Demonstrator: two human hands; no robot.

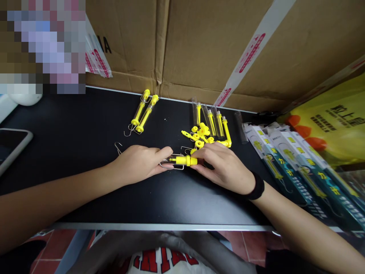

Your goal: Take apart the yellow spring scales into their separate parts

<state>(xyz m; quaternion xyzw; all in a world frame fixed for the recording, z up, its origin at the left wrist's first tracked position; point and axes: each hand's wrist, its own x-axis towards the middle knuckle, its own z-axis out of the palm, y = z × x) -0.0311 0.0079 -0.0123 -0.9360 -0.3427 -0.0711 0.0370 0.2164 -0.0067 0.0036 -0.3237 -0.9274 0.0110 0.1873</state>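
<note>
A spring scale with a clear tube, yellow end and wire bail lies level between my two hands. My left hand is closed round its tube, and a metal hook sticks out past the far side of that hand. At the other end, the fingers of my right hand pinch the yellow cap. Just beyond my right hand lies a pile of loose yellow parts and wire hooks. Two assembled spring scales rest side by side farther back on the left.
Behind the pile lie several clear tubes and yellow inner rods. Printed boxes line the right side of the black table, beside a yellow bag. Large cardboard boxes wall off the back. A phone lies at left.
</note>
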